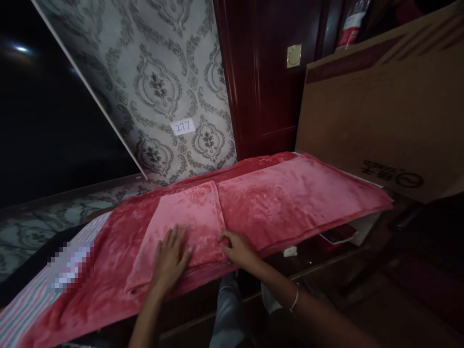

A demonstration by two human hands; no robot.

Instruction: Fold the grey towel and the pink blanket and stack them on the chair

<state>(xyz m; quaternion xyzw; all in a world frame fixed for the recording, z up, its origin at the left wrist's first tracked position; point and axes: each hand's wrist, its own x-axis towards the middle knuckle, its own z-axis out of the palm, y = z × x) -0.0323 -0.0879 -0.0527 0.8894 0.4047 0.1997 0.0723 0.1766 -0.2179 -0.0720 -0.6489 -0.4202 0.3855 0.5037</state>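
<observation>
A plush blanket (268, 203) in red and pink lies spread in a long strip, its left part folded over into a lighter pink flap. My left hand (171, 256) rests flat on that flap with the fingers stretched out. At the flap's right edge, my right hand (237, 249) has its fingers curled and pinched on the blanket near the front corner. A bracelet circles my right wrist. Red blanket fabric shows beyond the flap at the left and along the back.
Striped cloth (32, 304) lies under the blanket at the left. Behind stand a patterned wall with a paper label (183, 126) reading 277, a dark screen (54, 106) and a dark red door panel (268, 96). A large cardboard box (380, 111) stands at the right.
</observation>
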